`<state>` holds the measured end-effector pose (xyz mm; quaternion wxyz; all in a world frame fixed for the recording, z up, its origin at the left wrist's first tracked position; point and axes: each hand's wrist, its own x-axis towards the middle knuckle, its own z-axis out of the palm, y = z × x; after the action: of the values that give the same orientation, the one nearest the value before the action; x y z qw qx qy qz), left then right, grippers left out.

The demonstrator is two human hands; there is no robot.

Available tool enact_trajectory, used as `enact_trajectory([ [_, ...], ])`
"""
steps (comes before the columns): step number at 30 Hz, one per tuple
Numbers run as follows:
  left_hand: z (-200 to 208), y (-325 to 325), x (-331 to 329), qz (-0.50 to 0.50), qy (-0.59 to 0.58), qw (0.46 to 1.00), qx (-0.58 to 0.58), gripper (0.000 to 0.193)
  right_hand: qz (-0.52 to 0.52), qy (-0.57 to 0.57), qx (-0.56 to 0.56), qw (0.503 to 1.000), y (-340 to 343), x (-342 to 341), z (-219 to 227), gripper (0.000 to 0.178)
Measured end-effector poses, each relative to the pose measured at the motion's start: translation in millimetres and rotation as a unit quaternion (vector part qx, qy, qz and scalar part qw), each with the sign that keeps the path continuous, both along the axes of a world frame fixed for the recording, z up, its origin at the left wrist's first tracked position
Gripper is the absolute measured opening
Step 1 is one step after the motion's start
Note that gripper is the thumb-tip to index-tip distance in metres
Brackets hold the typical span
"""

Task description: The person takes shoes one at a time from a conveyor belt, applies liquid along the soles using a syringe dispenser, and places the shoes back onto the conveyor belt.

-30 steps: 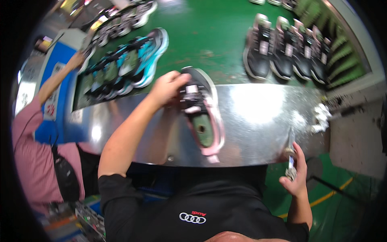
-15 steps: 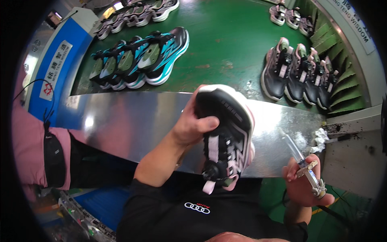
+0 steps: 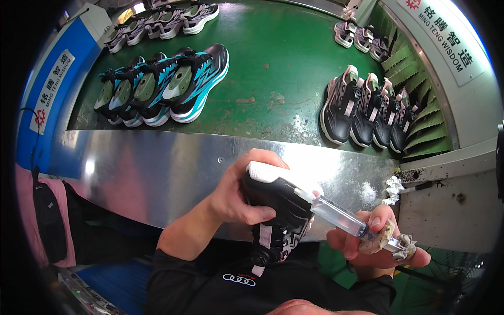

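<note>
My left hand (image 3: 231, 197) grips a black sneaker (image 3: 283, 207) by its toe end, the thumb pressed on the black upper. The white sole (image 3: 265, 173) faces away from me, and a pink tab hangs at the low end. Around a clear syringe (image 3: 336, 214) the fingers of my right hand (image 3: 380, 247) are closed. Its tip lies at the seam between upper and sole; whether it touches, I cannot tell. Pale, crusty material is wrapped about the syringe's finger flange and plunger end.
Beyond a shiny metal ledge (image 3: 157, 157) runs a green conveyor belt (image 3: 268, 68). Teal-and-black sneakers (image 3: 194, 86) stand on its left, black-and-pink sneakers (image 3: 341, 107) on its right, with more farther back. Crumpled white tissue (image 3: 392, 189) lies at the ledge's right end. Someone in pink stands at left.
My right hand has brought the syringe left and up to the sneaker's seam. My left hand has lowered and tilted the sneaker. The whole view has shifted slightly.
</note>
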<state>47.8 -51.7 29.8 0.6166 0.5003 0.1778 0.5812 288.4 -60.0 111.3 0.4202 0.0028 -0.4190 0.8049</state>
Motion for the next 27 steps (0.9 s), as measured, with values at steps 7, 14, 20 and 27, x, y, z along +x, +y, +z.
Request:
enact_trajectory([
  [7, 2, -1, -2, 0.027, 0.059, 0.997, 0.040, 0.063, 0.005, -0.072, -0.032, 0.997, 0, 0, 3, 0.080],
  [14, 4, -2, 0, 0.056, 0.060, 0.996, 0.027, 0.062, -0.030, -0.076, -0.002, 0.997, -3, -1, 4, 0.078],
  [20, -1, -2, -5, 0.031, 0.017, 0.999, 0.003, 0.064, -0.054, -0.078, -0.020, 0.995, -8, 1, -1, 0.077],
  [27, -5, 1, -10, 0.081, 0.035, 0.993, -0.084, 0.073, -0.049, 0.004, 0.010, 0.999, -7, 9, -29, 0.097],
])
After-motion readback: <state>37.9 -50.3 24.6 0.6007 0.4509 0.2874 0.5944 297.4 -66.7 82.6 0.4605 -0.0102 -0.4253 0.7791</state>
